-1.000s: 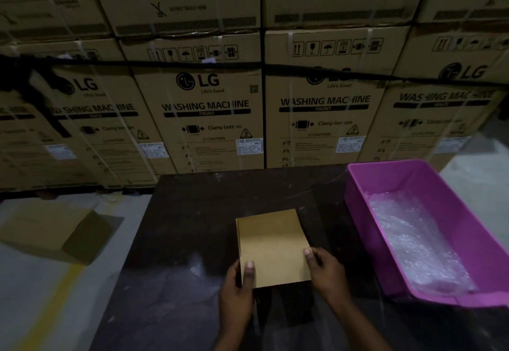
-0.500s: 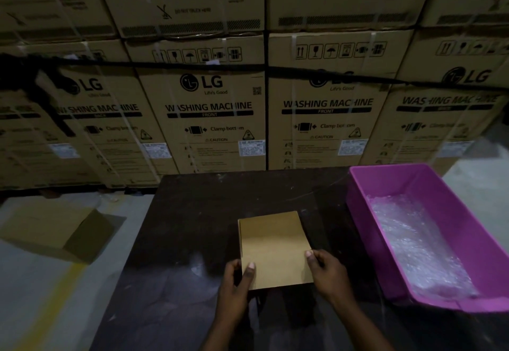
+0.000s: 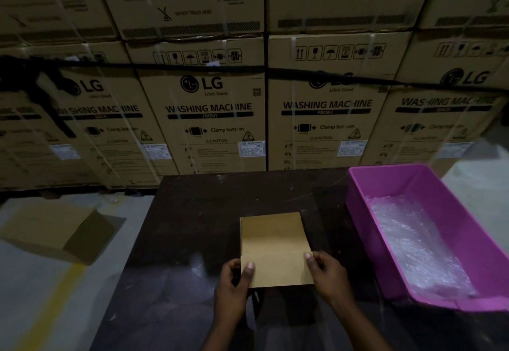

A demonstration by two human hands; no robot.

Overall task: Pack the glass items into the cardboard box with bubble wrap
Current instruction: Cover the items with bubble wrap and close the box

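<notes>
A flattened brown cardboard box [image 3: 274,243] lies on the dark table [image 3: 198,213] in front of me. My left hand [image 3: 234,286] grips its near left corner, thumb on top. My right hand [image 3: 326,275] holds the near right edge, thumb on the cardboard. To the right stands a purple plastic bin [image 3: 446,185] with clear bubble wrap [image 3: 413,243] lying inside it. No glass items can be made out.
A wall of large washing machine cartons [image 3: 214,108] rises just behind the table. An open cardboard box [image 3: 55,232] lies on its side on the floor at the left, by a yellow floor line [image 3: 52,306].
Both hands stay on the near end of the flat box. The view has shifted slightly; the box and bin have barely moved.
</notes>
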